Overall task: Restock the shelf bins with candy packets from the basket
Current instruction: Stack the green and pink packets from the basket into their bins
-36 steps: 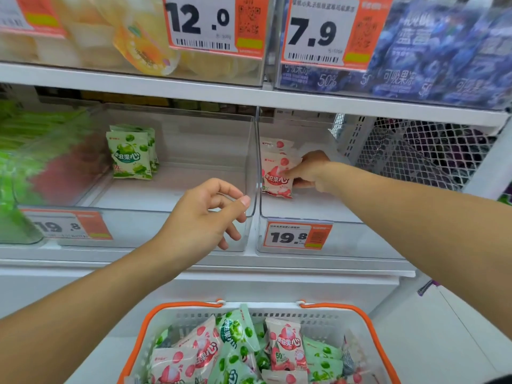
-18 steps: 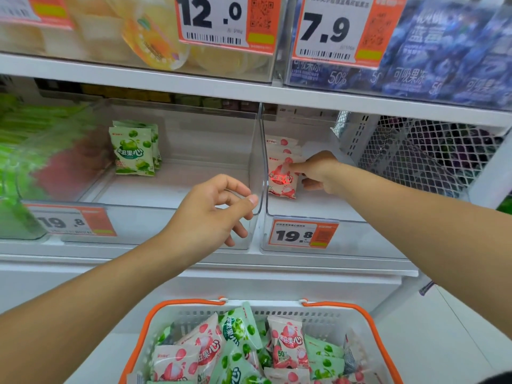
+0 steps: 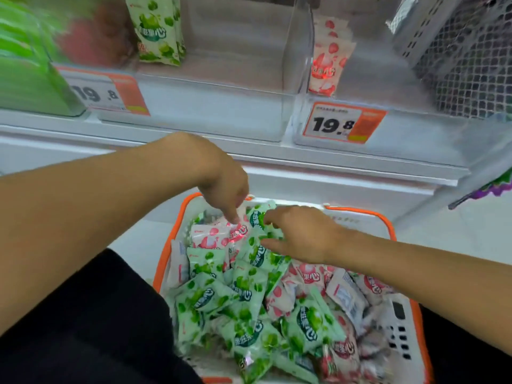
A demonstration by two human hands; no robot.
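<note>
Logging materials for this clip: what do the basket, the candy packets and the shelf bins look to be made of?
Basket: rigid white plastic, probably moulded, with slotted walls and an orange rim.
Candy packets: thin glossy printed film, creased, crimped at the ends.
Shelf bins: clear hard plastic, likely acrylic; the contents show through the walls and the edges glint.

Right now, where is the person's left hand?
In the head view the left hand is at the far left end of the basket, fingertips on a pink packet, just left of the right hand.
</note>
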